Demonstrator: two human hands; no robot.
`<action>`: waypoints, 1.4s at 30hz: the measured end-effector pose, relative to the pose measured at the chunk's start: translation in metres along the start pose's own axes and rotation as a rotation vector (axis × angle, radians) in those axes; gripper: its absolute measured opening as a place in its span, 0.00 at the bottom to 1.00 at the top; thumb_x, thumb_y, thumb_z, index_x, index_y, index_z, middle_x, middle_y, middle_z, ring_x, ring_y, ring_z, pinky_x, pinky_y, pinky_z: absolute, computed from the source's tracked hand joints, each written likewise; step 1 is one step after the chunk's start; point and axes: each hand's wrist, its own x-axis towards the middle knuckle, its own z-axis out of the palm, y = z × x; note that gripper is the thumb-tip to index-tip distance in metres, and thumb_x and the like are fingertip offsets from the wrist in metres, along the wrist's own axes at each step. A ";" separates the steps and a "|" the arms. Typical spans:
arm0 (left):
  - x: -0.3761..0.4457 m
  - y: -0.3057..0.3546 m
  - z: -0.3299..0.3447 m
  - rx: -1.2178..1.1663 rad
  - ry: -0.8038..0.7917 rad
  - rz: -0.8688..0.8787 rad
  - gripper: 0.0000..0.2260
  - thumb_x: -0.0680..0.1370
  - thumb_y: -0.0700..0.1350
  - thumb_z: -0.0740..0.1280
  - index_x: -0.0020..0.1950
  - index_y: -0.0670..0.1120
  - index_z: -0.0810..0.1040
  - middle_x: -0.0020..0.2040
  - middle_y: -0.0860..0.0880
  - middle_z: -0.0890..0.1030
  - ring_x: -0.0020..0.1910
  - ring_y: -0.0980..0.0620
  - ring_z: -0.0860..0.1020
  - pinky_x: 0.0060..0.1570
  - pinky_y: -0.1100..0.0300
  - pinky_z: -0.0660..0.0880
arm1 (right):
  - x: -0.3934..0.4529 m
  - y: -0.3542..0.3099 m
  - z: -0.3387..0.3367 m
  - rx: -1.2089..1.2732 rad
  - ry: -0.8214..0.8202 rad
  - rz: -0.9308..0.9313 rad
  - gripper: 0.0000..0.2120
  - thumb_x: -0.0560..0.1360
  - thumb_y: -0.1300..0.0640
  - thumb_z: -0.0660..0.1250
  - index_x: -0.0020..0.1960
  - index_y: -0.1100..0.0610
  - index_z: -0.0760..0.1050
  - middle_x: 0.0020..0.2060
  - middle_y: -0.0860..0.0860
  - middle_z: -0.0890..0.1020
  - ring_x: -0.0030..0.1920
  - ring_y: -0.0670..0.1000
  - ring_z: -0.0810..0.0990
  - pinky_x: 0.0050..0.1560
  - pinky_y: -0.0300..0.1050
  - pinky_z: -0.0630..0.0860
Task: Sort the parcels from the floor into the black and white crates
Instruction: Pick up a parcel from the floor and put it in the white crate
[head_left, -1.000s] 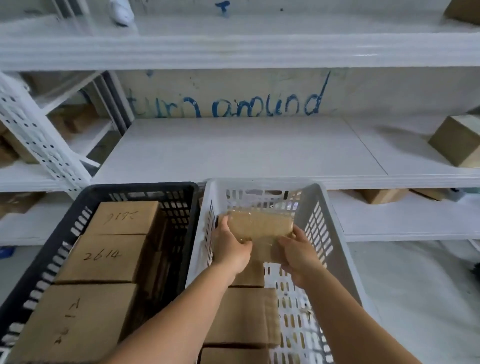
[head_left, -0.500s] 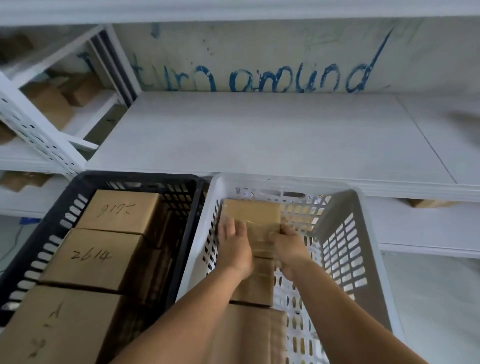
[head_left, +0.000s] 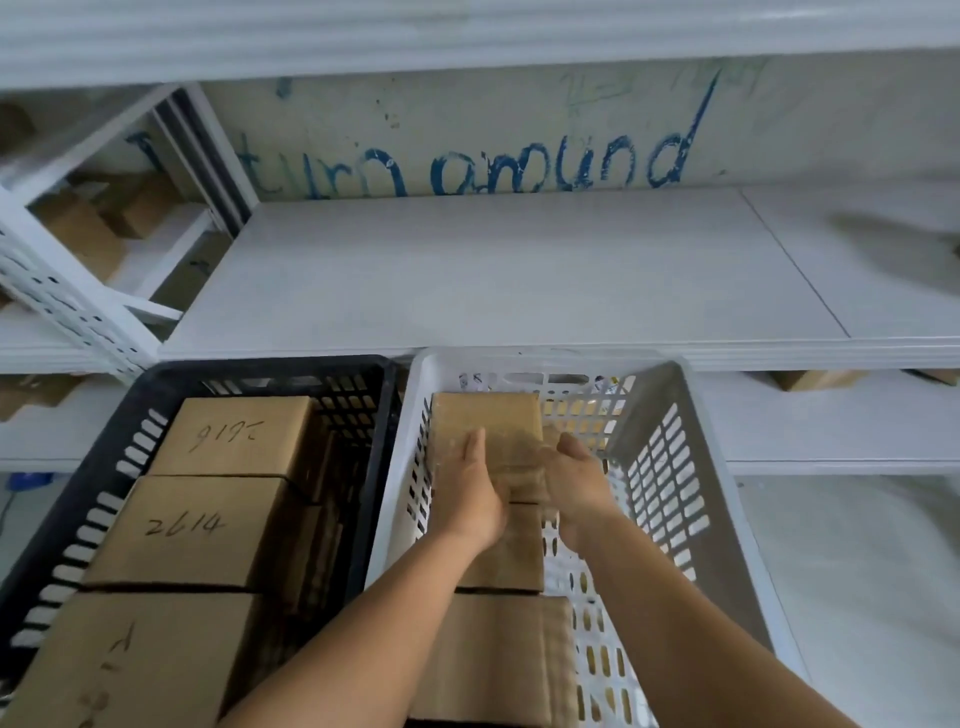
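Both hands down inside the white crate (head_left: 670, 415), left hand (head_left: 470, 499) and right hand (head_left: 574, 486) clamped on the two sides of a small parcel (head_left: 519, 465), blurred by motion, so how the fingers lie cannot be told exactly. Held from both flanks, probably to steer it squarely into the row instead of dropping it askew. Just beyond the grip, a brown box (head_left: 485, 415) tight against the far wall; just behind the grip, toward the wrists, another box (head_left: 511, 551), then a larger one (head_left: 498, 660) under the forearms. Lined up along the crate's left wall, seemingly to leave the perforated floor right of the grip free for more. Left of the grip, across the shared rims, the black crate (head_left: 171, 376), packed with boxes marked by hand, one reading 2614 (head_left: 202, 527). Above and beyond the grip, a white shelf (head_left: 519, 280) under blue scrawl on the wall (head_left: 467, 166). No floor parcels in sight from here.
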 end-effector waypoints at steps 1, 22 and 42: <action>-0.009 0.004 -0.003 -0.064 0.000 0.010 0.28 0.81 0.42 0.59 0.79 0.48 0.50 0.79 0.50 0.50 0.76 0.49 0.56 0.72 0.57 0.58 | -0.011 -0.002 -0.003 0.023 0.019 -0.005 0.25 0.81 0.57 0.57 0.77 0.53 0.58 0.74 0.50 0.66 0.72 0.54 0.65 0.69 0.50 0.64; -0.237 0.045 0.013 -0.398 -0.251 0.489 0.19 0.82 0.49 0.57 0.72 0.44 0.66 0.70 0.46 0.72 0.67 0.50 0.72 0.61 0.63 0.64 | -0.266 0.095 -0.054 0.414 0.568 -0.182 0.22 0.79 0.45 0.55 0.67 0.55 0.74 0.65 0.54 0.76 0.54 0.52 0.73 0.53 0.49 0.70; -0.446 0.069 0.187 -0.236 -0.778 0.566 0.10 0.82 0.51 0.55 0.53 0.49 0.72 0.51 0.49 0.77 0.53 0.49 0.76 0.53 0.56 0.71 | -0.423 0.296 -0.186 0.805 1.088 -0.005 0.21 0.80 0.49 0.53 0.57 0.65 0.73 0.61 0.61 0.77 0.62 0.61 0.74 0.64 0.59 0.70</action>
